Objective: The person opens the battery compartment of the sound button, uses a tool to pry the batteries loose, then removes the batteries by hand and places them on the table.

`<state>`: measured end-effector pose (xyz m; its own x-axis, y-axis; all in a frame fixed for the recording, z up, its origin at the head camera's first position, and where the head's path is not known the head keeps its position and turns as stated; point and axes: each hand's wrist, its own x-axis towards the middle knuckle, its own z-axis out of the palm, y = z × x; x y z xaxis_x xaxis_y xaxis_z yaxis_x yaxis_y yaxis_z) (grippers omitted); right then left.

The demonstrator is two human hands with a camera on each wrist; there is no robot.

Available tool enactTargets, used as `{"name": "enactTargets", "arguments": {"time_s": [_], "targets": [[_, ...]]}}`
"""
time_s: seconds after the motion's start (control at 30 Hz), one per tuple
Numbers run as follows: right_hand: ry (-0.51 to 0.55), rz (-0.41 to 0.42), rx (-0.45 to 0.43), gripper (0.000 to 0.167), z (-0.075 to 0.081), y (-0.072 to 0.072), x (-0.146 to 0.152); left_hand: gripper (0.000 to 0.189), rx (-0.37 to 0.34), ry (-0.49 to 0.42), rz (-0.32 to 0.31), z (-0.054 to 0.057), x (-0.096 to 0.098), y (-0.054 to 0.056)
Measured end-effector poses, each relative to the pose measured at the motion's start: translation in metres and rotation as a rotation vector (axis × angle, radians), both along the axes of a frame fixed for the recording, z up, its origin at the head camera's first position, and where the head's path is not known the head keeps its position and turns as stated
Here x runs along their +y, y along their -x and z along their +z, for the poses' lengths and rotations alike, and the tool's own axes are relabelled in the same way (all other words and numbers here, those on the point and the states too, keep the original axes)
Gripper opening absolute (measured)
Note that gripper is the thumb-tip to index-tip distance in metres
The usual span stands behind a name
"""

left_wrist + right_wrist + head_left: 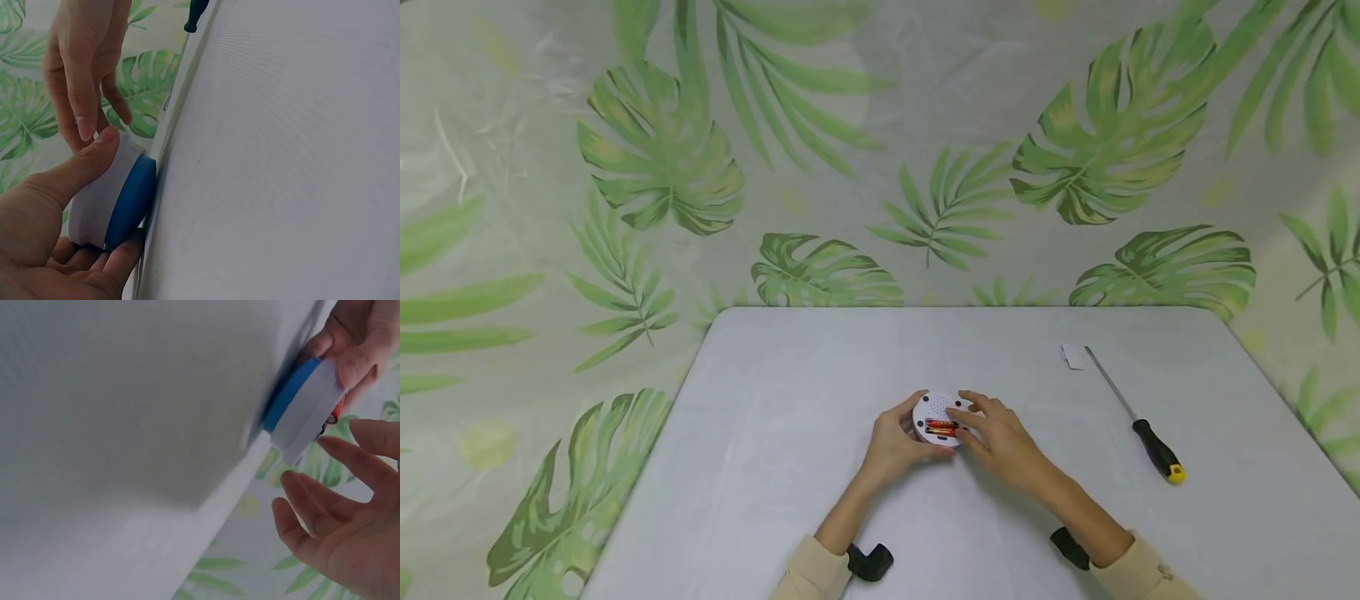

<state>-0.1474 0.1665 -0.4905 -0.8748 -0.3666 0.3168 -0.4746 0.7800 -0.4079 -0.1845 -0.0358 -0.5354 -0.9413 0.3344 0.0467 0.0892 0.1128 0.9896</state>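
left side: counter (760,467) is wide open
right side: screwdriver (1138,421) and paper scrap (1072,356) sit in the way
back: bare strip

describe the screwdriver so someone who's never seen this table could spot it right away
On the white table in front of the leaf-patterned wall, look to the right of the two hands holding the round white device. The screwdriver lies there alone, angled, its thin metal shaft pointing toward a small white piece near the far edge. Its black handle with a yellow end cap sets it apart.
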Motion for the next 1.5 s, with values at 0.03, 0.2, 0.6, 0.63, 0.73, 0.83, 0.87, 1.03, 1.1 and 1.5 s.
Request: {"name": "enactTargets", "arguments": {"time_s": [0.03, 0.2, 0.6, 0.63, 0.73, 0.83, 0.87, 1.03, 1.1, 1.5], "targets": [[-0.014, -0.007, 0.008, 0.032, 0.000, -0.001, 0.000, 0.098, -0.002, -0.003, 0.001, 0.000, 0.000, 0.000], [-0.107, -0.044, 0.083, 0.032, -0.004, -0.004, -0.002, 0.097, 0.004, -0.009, -0.002, 0.001, 0.000, 0.001], [-0.131, -0.066, 0.167, 0.029, -0.009, -0.007, -0.007, 0.095, 0.021, -0.009, 0.003, 0.000, 0.000, 0.001], [-0.131, -0.064, 0.178, 0.028, -0.010, -0.007, -0.008, 0.094, 0.026, -0.006, 0.003, -0.001, 0.000, 0.001], [-0.121, -0.065, 0.209, 0.024, -0.010, -0.006, -0.009, 0.094, 0.030, -0.004, -0.002, -0.001, -0.001, 0.001], [-0.095, -0.075, 0.221, 0.020, -0.010, -0.005, -0.010, 0.095, 0.034, 0.000, -0.002, -0.001, -0.001, 0.001], [-0.081, -0.080, 0.219, 0.019, -0.009, -0.005, -0.010, 0.095, 0.032, 0.001, -0.001, -0.001, -0.001, 0.001], [0.000, -0.104, 0.175, 0.016, -0.010, -0.002, -0.010, 0.095, 0.036, 0.014, -0.005, -0.002, -0.001, 0.001], [0.040, -0.107, 0.151, 0.014, -0.010, 0.000, -0.010, 0.095, 0.034, 0.016, -0.008, -0.002, -0.001, 0.001], [0.143, -0.050, -0.033, 0.016, -0.003, 0.006, -0.007, 0.096, 0.030, -0.002, -0.009, -0.002, 0.000, 0.001]]}}
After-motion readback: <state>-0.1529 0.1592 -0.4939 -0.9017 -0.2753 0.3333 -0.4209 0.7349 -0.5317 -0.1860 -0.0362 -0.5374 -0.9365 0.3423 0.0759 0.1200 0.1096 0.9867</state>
